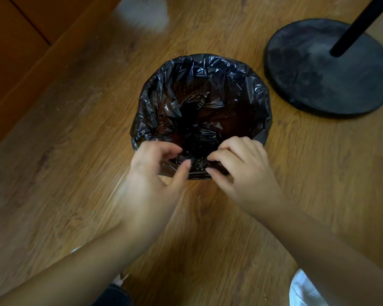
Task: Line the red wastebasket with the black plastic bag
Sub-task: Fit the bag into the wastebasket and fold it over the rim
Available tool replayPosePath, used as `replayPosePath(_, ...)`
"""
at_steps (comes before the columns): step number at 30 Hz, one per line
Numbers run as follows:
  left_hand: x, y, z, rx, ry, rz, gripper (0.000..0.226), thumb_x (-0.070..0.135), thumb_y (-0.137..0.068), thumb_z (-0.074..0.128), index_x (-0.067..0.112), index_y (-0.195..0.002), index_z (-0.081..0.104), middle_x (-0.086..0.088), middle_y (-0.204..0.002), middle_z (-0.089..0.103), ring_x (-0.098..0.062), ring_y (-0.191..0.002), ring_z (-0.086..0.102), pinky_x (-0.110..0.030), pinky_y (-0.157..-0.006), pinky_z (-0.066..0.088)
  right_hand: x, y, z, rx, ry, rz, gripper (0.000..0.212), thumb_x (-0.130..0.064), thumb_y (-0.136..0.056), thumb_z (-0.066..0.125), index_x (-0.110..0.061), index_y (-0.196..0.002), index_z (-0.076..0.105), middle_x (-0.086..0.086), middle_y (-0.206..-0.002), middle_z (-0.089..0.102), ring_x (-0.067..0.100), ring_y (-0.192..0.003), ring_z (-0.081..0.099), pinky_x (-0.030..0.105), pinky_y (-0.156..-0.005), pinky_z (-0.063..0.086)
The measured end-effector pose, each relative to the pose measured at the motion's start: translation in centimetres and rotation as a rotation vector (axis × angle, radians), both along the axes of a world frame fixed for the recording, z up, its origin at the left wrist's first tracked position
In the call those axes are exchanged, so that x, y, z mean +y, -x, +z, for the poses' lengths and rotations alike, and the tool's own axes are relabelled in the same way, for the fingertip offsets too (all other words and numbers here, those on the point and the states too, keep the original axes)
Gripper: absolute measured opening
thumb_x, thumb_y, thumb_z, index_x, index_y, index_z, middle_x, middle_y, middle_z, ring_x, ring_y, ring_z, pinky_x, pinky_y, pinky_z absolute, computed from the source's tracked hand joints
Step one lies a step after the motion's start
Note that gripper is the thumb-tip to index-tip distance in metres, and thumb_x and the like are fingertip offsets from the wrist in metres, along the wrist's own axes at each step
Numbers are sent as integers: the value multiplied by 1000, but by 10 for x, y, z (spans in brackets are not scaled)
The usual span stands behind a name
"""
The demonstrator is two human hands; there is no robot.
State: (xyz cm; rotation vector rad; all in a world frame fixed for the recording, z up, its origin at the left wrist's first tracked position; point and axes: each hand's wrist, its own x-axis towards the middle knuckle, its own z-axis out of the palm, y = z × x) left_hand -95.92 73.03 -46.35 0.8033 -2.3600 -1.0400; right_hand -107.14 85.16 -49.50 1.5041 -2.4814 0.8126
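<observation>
You're working on a wood-grain floor (75, 151). A round matte stand base (327, 69) is sitting near the crinkled, glossy black bag (208, 80) covering the round wastebasket. Your left hand (155, 166) and right hand (243, 164), close together, are pinching its near edge.

Wood-grain floor (53, 151), scuffed, evenly lit. Black round stand base (327, 69) with black pole (360, 25) ahead to my right. Orange-brown wooden panel (13, 40) along the floor's far-left edge.
</observation>
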Motion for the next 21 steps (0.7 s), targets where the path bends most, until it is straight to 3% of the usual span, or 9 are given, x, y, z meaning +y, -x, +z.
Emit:
replayPosePath(3,-3,4,-7,-118,269,-238,29,24,-78,66,8,-102,65,-4,-97,63,-21,-91,57,-34,-81,45,3,1,0,4,16,15,19,-24,-79,66,-10,-92,67,5,-85,62,19,-82,56,24,-81,30)
replayPosePath(6,-8,5,-16,-193,413,-321,35,27,-78,64,5,-105,65,-10,-98,66,-29,-92,61,-39,-84,40,12,8,-1,34,14,31,24,-28,-80,64,-11,-96,67,6,-89,63,18,-88,54,28,-90,30)
replayPosePath(8,-11,7,-20,-207,467,-318,30,23,-76,66,7,-101,68,-9,-94,67,-29,-90,62,-39,-87,37,16,12,-4,47,-10,22,24,-28,-80,63,-11,-97,67,7,-90,63,18,-89,53,31,-92,31)
replayPosePath(11,-17,10,-25,-210,470,-293,22,17,-73,65,6,-92,70,-10,-87,66,-31,-87,61,-52,-91,38,18,18,-8,45,-17,-24,18,-23,-81,60,-11,-92,68,7,-86,63,16,-89,50,28,-92,29)
replayPosePath(13,-21,12,-27,-190,435,-301,21,10,-69,66,3,-88,69,-13,-84,63,-34,-84,58,-58,-85,44,19,21,-11,51,2,-54,15,-19,-80,60,-10,-88,68,7,-83,63,16,-86,50,26,-90,28)
replayPosePath(17,-26,14,-29,-163,384,-356,19,8,-68,67,0,-86,68,-15,-83,61,-35,-80,56,-49,-71,49,20,22,-13,42,28,-74,14,-15,-78,59,-8,-85,68,8,-80,62,15,-85,48,24,-89,26)
replayPosePath(21,-29,12,-30,-151,382,-382,22,12,-71,71,2,-90,68,-14,-87,62,-33,-83,55,-49,-72,49,22,20,-11,55,28,-55,16,-17,-77,65,-7,-89,68,9,-84,63,17,-87,51,27,-89,29)
